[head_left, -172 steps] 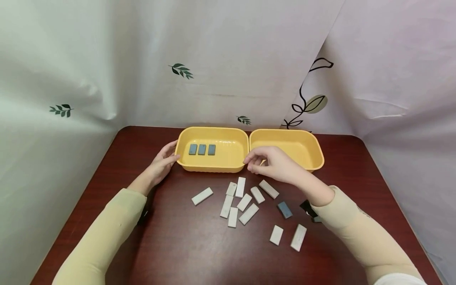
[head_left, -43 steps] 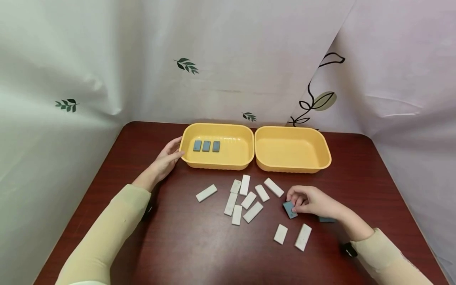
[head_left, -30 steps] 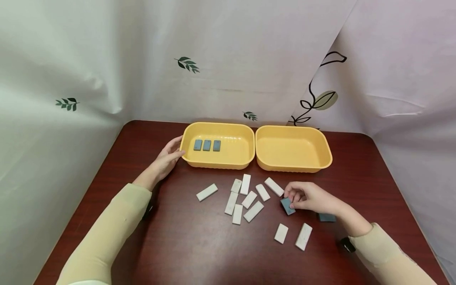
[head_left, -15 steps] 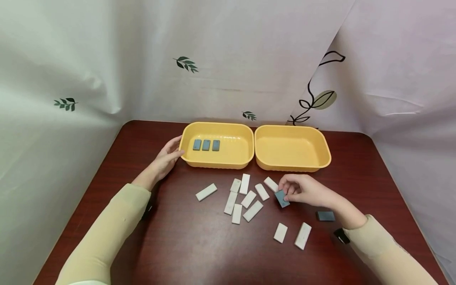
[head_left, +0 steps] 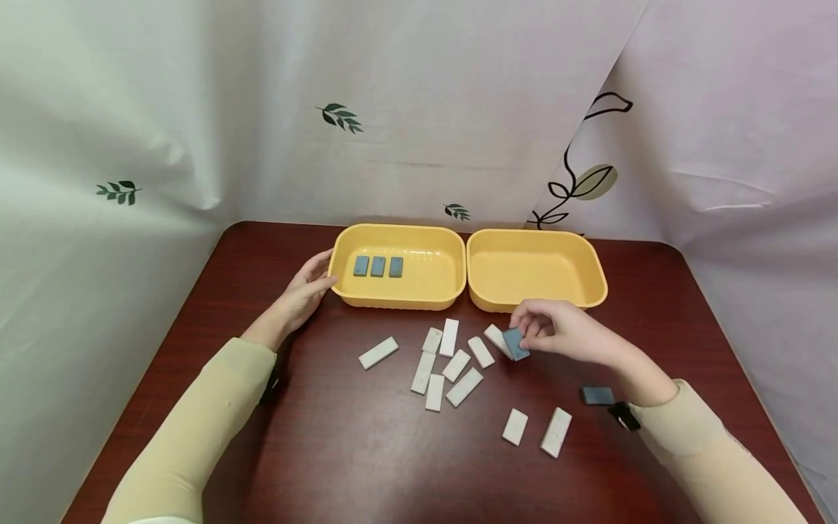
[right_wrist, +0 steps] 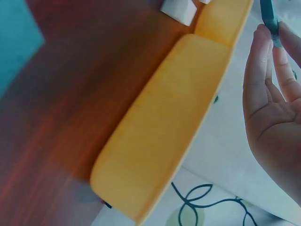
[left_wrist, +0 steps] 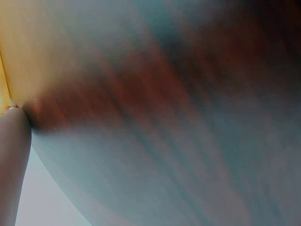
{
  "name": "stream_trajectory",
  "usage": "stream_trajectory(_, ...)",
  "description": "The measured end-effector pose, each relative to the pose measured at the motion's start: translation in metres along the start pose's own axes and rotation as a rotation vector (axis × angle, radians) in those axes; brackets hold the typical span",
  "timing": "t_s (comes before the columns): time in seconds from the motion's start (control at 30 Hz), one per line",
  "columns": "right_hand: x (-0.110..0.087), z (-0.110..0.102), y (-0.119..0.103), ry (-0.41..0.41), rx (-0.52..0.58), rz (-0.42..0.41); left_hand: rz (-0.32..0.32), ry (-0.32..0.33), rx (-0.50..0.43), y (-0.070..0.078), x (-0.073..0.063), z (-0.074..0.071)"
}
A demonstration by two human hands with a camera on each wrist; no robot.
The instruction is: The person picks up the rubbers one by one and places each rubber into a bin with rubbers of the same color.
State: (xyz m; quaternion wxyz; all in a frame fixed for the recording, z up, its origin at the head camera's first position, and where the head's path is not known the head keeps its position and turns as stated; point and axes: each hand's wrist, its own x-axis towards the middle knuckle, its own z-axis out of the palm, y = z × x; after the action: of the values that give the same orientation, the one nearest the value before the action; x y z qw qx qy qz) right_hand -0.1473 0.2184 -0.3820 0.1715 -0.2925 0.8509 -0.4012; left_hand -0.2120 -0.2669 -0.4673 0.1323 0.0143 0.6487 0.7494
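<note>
- The right grip (head_left: 556, 331) pinches a blue-grey tile (head_left: 515, 344) between thumb and fingers; the tile is just in front of the right yellow tray (head_left: 537, 269) and overlaps a white block (head_left: 494, 335) in the head view.
- The left grip (head_left: 301, 291) holds the left end of the left yellow tray (head_left: 425, 273), thumb at the rim, fingers against the outer wall.
- Three blue-grey tiles (head_left: 377, 266) lie in a row inside the left tray; the two trays stand side by side.
- Other white blocks (head_left: 456, 366) are scattered before the trays on the reddish-brown desk (head_left: 340, 458).
- Another blue-grey tile (head_left: 597, 396) lies near the right cuff.
- A pale, leaf-patterned sheet (head_left: 419, 109) hangs behind.
</note>
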Motion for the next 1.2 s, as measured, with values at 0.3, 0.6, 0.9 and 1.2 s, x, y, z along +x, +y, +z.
stream_trajectory(0.3, 0.009, -0.008, -0.012, 0.008, 0.081, -0.055, -0.012, -0.009, 0.014, 0.002, 0.0, 0.0)
stream_trajectory(0.6, 0.025, -0.008, -0.022, 0.055, 0.086, -0.075, -0.013, -0.005, 0.017, 0.001, 0.001, 0.0)
stream_trajectory(0.9, 0.044, -0.002, -0.023, 0.066, 0.118, -0.061, -0.008, -0.003, 0.009, 0.0, 0.0, 0.0)
stream_trajectory(1.2, 0.06, 0.003, -0.024, 0.08, 0.16, -0.033, -0.007, -0.004, 0.009, 0.001, 0.001, 0.0)
